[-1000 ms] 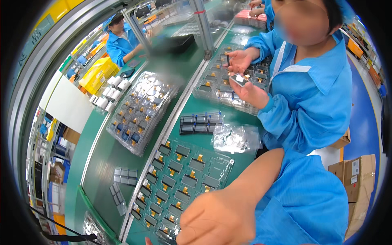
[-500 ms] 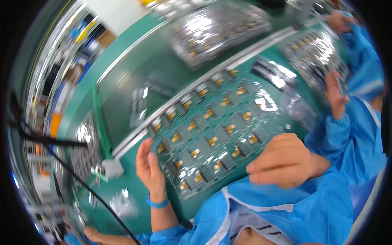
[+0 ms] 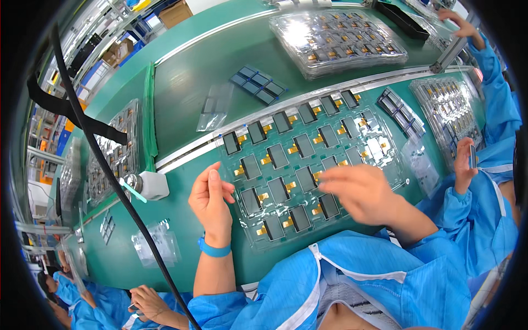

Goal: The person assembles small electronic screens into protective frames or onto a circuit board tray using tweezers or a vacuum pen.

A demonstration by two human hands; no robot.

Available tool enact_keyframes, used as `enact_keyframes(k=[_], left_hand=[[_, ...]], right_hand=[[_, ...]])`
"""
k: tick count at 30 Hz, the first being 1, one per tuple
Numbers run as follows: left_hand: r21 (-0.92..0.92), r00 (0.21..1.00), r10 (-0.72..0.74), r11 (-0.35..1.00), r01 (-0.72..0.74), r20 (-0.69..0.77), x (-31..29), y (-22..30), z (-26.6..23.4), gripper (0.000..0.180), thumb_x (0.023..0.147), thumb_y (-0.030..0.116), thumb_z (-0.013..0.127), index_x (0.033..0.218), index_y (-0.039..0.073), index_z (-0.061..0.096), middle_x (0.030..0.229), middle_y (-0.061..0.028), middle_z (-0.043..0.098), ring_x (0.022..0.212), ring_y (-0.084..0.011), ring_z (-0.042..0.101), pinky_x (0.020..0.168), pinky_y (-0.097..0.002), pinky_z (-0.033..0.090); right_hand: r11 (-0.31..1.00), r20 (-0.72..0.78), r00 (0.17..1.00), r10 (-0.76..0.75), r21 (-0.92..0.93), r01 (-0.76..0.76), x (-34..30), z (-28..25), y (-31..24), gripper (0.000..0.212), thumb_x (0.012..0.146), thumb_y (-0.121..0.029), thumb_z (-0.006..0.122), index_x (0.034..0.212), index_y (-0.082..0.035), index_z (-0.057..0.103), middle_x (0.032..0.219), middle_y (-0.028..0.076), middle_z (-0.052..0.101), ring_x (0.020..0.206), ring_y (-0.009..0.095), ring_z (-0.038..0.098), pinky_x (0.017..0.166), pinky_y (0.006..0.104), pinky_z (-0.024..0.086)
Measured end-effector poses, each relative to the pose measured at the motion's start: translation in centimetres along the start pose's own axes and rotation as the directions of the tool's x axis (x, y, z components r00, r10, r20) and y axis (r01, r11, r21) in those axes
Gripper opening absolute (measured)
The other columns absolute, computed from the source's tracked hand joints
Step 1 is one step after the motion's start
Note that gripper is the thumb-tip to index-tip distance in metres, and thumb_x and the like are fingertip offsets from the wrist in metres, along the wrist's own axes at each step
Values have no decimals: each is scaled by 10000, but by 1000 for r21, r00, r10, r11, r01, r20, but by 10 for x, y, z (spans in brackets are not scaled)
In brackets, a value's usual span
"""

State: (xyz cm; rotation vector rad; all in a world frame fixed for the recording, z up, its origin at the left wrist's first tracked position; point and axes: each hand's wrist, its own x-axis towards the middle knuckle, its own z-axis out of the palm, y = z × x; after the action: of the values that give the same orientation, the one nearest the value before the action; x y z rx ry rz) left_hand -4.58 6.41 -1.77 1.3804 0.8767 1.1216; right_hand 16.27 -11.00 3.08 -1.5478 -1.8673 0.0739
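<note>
A clear plastic tray (image 3: 256,147) lies on the green bench in front of me, with rows of small grey display modules (image 3: 303,146) that have gold flex tails. Beside the tray's left edge, my left hand (image 3: 212,203) is raised with loosely bent fingers and a blue wristband (image 3: 214,248); nothing shows in it. My right hand (image 3: 360,192) hovers over the tray's right part, fingers stretched leftward and slightly apart. It covers some modules, and I see nothing held in it. Whether its fingertips touch a module I cannot tell.
Stacked filled trays (image 3: 341,47) stand beyond the metal rail (image 3: 187,158). Dark panel strips (image 3: 258,84) lie there too, another strip (image 3: 400,113) right of my tray. A white bottle (image 3: 153,186), plastic bags (image 3: 155,245) and a black cable (image 3: 124,198) are left. Co-workers' hands (image 3: 466,165) work at both sides.
The view has shifted and sharpened. My right hand has gone from closed fingers near the tray's lower right corner to stretched fingers over the modules. My left hand stays by the tray's left edge.
</note>
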Motion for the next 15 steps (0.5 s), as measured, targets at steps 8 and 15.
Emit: enact_keyframes(k=[8,15], left_hand=[[-23,999,-46,999,46,0,-1,3,2,237,907,194,506,979,-13,597,575,-28,542,450,-55,435,421,-171,339],[-213,994,-104,973,91,-46,8,-4,-8,258,903,203,511,1001,-26,581,625,-35,570,502,-64,474,465,-193,388]], right_hand=[[980,-81,977,196,38,-193,23,-10,18,191,759,18,559,937,-38,600,934,95,607,776,262,607,633,303,494],[997,275,958,77,-46,-67,82,44,13,213,769,-136,624,968,-65,591,950,73,588,888,262,576,744,361,475]])
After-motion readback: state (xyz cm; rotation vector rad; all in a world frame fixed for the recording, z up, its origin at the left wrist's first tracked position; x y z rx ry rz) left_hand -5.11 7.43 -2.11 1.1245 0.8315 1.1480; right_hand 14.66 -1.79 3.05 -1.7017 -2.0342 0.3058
